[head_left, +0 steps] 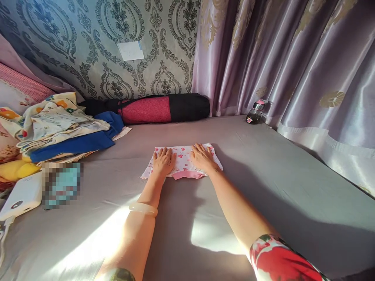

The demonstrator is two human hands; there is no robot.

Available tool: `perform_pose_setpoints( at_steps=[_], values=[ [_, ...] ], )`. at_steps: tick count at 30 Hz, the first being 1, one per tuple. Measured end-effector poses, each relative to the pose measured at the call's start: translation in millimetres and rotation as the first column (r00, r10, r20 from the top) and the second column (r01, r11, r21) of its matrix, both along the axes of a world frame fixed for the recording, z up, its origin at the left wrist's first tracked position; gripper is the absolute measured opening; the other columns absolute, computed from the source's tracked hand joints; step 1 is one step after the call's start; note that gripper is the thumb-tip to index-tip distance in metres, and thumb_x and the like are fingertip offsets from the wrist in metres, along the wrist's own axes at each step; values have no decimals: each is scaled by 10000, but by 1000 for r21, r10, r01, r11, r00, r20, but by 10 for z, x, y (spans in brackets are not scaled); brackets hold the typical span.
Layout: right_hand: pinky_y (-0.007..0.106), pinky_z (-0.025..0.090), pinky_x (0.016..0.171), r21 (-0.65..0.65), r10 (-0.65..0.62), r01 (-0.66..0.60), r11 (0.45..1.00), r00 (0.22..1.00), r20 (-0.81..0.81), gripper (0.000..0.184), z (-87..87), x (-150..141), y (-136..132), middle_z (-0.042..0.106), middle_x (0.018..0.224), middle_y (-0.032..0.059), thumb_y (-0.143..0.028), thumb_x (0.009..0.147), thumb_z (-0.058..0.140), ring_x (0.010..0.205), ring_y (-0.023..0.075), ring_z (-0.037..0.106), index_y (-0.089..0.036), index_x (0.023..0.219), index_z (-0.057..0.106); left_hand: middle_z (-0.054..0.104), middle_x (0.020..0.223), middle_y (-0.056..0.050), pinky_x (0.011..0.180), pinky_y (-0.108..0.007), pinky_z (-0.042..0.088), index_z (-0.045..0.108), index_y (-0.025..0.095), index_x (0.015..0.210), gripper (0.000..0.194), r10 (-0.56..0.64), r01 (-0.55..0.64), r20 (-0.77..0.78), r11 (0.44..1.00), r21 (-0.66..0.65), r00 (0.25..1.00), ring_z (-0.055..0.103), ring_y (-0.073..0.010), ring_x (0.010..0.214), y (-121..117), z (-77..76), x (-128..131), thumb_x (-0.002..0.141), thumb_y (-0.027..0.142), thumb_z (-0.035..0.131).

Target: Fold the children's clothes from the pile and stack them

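A small white garment with pink and red prints, perhaps a pair of children's underpants, lies spread on the grey sheet. Its pink-trimmed edge curves toward me. My left hand rests flat on the garment's left part, fingers stretched out and pointing away. On the right part lies my right hand, also flat with its fingers extended. Both palms press on the cloth, and neither hand grips it. The fabric under the hands is hidden.
Stacked clothes lie at the left, near a white power bank with a cable and a blurred-out patch. A red and black mesh bag stretches along the wall. Beside the curtain stands a dark bottle.
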State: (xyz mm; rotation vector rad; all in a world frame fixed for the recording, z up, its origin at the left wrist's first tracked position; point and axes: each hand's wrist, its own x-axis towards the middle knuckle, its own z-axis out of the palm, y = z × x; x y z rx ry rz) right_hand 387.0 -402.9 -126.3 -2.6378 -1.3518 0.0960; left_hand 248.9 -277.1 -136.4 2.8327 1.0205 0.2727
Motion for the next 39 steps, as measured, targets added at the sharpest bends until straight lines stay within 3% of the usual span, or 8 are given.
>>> perform_pose_setpoints(
  at_steps=[5,9,14,20,26,32,36,39],
  values=[
    [544,107,1187,62,-188,185,981,981,54,592,36,101,-58,256,1603,159,-332,1008,199,1483,278,195,-47,1511,324,458,1499,-153,1176,-543,219,480,131,1407,519,122,-124,66,991,39,990,330,-295,1439,18,44,-63,998,370,269],
    [482,186,1177,-14,-263,263,965,965,-2,622,0,162,-103,256,1596,188,-356,1007,188,1474,291,220,-1,1493,343,386,1548,-148,1176,-547,229,462,117,1422,549,152,-152,-5,987,-47,988,268,-295,1470,56,51,-91,1002,387,234],
    [455,215,1169,-18,-259,258,966,966,-7,637,-57,168,-95,249,1599,186,-369,1003,172,1475,293,217,-3,1497,342,341,1576,-131,1176,-540,235,445,136,1433,551,166,-168,-19,979,-116,986,225,-283,1488,76,31,-89,1003,401,224],
    [449,204,1175,-30,-247,246,969,968,-43,640,-2,203,-132,249,1603,176,-390,1004,165,1477,279,214,-27,1500,343,449,1509,-138,1160,-521,272,522,158,1359,496,189,-171,106,972,-159,976,326,-278,1447,70,84,-142,1003,397,271],
    [525,38,1201,-59,-18,22,998,998,67,610,92,255,-282,208,1620,149,-384,1015,171,1501,254,140,-74,1519,316,627,1321,-150,1060,-420,408,574,156,1316,417,263,-225,225,957,-181,938,542,-287,1279,191,175,-286,968,281,381],
    [446,187,1197,-66,-49,50,997,999,13,610,-27,270,-285,277,1601,140,-399,1017,170,1485,260,201,-75,1502,349,677,1254,-122,982,-357,469,638,168,1239,374,436,-291,352,871,-396,828,617,-276,1182,322,183,-346,921,254,461],
    [462,193,1192,-58,-40,42,997,999,26,572,-18,285,-287,305,1590,135,-391,1019,196,1476,250,224,-116,1487,378,702,1209,-111,961,-358,490,668,179,1190,354,530,-296,429,814,-499,732,635,-270,1152,357,190,-343,897,239,478],
    [516,116,1197,-99,-57,60,993,998,35,561,49,216,-256,300,1593,132,-378,1023,203,1480,251,215,-123,1498,358,717,1167,-124,933,-401,508,692,173,1143,342,555,-271,467,794,-543,689,647,-295,1121,369,196,-357,870,222,492]
  ],
)
